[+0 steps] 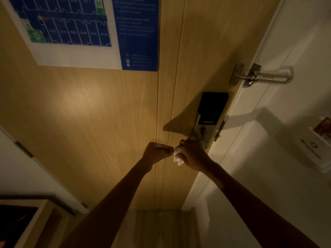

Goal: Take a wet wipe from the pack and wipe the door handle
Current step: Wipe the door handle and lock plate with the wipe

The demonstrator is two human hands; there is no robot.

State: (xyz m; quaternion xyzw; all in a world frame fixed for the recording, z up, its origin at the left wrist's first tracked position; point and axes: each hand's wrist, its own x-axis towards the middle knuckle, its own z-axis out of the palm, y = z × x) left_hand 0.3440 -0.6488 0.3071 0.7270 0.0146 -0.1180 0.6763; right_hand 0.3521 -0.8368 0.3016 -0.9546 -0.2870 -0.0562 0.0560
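A white wet wipe [177,158] is bunched under my right hand [192,154], which is closed over the door handle just below the black smart lock [212,109] on the wooden door [100,108]. Only a short silver stub of the door handle [197,136] shows above my fingers. My left hand [157,153] is a closed fist just left of the wipe, its fingertips at the wipe's edge; whether it pinches the wipe I cannot tell. The wipe pack is out of view.
A metal swing-bar guard [259,76] bridges the door and the white frame [250,122] above the lock. A blue floor-plan poster [80,33] hangs on the upper door. A white holder [317,149] is mounted on the right wall. A dark shelf unit [23,221] stands lower left.
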